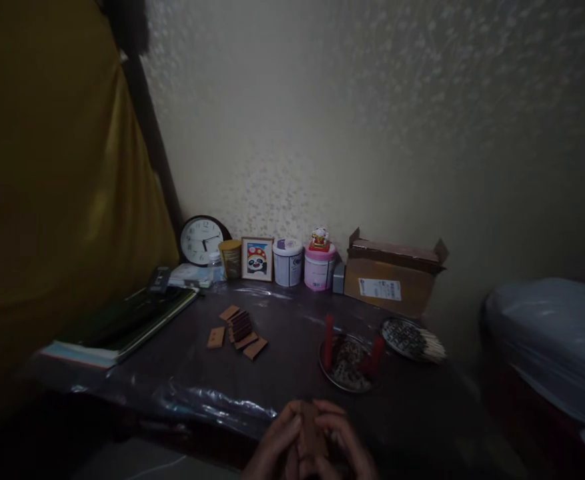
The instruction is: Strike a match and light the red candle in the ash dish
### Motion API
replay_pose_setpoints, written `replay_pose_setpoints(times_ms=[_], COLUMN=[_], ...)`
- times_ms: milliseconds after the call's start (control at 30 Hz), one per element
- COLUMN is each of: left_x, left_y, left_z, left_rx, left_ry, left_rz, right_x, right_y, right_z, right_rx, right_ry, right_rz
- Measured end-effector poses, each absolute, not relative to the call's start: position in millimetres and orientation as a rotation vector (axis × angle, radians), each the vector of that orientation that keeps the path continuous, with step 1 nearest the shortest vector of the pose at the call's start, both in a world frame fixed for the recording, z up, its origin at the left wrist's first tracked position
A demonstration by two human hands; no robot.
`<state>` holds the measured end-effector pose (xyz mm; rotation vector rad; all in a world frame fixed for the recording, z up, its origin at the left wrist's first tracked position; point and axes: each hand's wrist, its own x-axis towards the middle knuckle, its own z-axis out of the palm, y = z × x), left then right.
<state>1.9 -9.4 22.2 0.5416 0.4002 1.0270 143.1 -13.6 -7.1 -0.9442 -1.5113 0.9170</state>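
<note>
Our left fingers (pixel 281 433) and right fingers (pixel 336 423) wrap round the brown piece (pixel 311 432). We judge it light, stiff; hold long edges.

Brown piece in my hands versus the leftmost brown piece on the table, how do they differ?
The held piece is between the left hand and right hand; the leftmost piece lies on the table, untouched. The hands partly cover the held piece, while the leftmost piece's upper face is uncovered. Both are brown.
</note>
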Motion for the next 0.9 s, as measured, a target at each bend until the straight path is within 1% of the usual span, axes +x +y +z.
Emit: replay_pose_setpoints(times_ms=[233, 567, 900], left_x=[7, 8, 10], left_y=[-13, -11, -10], left_z=[22, 17, 14], left_rx=[0.538, 0.539, 0.488], left_ry=[0.334, 0.356, 0.355], left_rz=[1.142, 1.148, 1.194], right_x=[144, 139, 135], right_y=[-19, -13, -17], right_z=[21, 7, 23], right_rx=[-1.048, -0.954, -0.909], right_ry=[-1.615, -1.51, -1.469], right_rz=[0.993, 0.999, 1.07])
